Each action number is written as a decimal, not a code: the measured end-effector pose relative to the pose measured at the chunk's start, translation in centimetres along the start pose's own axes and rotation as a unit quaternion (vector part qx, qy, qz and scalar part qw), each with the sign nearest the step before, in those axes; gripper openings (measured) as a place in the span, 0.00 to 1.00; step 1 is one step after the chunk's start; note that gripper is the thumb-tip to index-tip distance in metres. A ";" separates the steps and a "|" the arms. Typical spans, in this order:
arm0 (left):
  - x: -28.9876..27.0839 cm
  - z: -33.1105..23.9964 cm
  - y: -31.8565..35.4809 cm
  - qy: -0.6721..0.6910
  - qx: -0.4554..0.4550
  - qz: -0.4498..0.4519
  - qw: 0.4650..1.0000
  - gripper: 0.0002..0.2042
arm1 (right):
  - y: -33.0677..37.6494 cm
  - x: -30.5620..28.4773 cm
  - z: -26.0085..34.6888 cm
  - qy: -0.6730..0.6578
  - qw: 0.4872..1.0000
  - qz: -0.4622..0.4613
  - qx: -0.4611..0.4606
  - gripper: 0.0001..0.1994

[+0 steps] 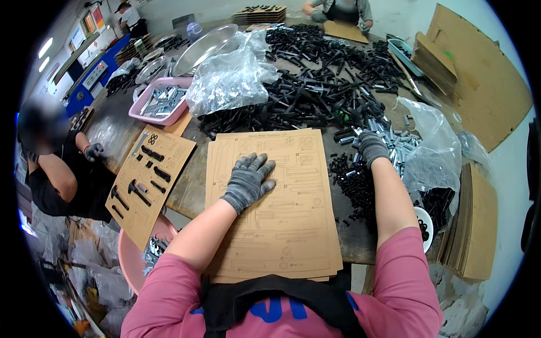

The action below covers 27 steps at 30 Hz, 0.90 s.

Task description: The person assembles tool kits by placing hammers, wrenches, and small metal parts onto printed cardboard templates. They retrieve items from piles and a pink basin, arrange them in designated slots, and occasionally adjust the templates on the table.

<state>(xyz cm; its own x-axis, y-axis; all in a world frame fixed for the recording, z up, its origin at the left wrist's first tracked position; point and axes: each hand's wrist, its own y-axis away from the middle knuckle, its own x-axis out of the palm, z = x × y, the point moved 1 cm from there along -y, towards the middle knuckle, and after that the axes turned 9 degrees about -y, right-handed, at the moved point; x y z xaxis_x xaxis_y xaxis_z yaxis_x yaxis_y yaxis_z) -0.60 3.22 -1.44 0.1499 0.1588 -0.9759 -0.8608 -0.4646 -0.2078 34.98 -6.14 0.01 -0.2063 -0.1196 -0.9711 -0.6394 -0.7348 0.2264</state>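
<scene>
My left hand (248, 181), in a grey glove, lies flat with fingers spread on the top sheet of a stack of brown cardboard (287, 236). Printed outlines of tools and parts cover that sheet. Off to the right, my gloved right hand (372, 147) reaches into the parts at the edge of a heap. Its fingers curl down among silver metal tubes (394, 147) and dark pieces; what they hold, if anything, is hidden. Small black parts (354, 188) lie in a pile beside my right forearm.
A large heap of black tool parts (304, 93) spreads across the table's far side. Left are a pink tray (160, 115) of silver parts and a cardboard sheet (152, 180) bearing black tools, near a co-worker (62, 163). Clear plastic bags and cardboard stacks (470, 225) stand right.
</scene>
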 end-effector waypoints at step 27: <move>0.0 0.0 0.0 0.033 -0.014 -0.027 0.999 0.24 | 18.0 2.9 14.4 -0.307 0.885 0.075 -0.341 0.12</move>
<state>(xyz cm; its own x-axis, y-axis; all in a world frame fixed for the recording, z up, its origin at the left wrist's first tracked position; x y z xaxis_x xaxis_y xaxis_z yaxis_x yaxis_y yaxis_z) -0.63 3.18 -1.42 0.2280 0.1274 -0.9653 -0.8365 -0.4817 -0.2611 12.19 -10.11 2.36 -0.7492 -0.0175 -0.6622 -0.0190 -0.9987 0.0478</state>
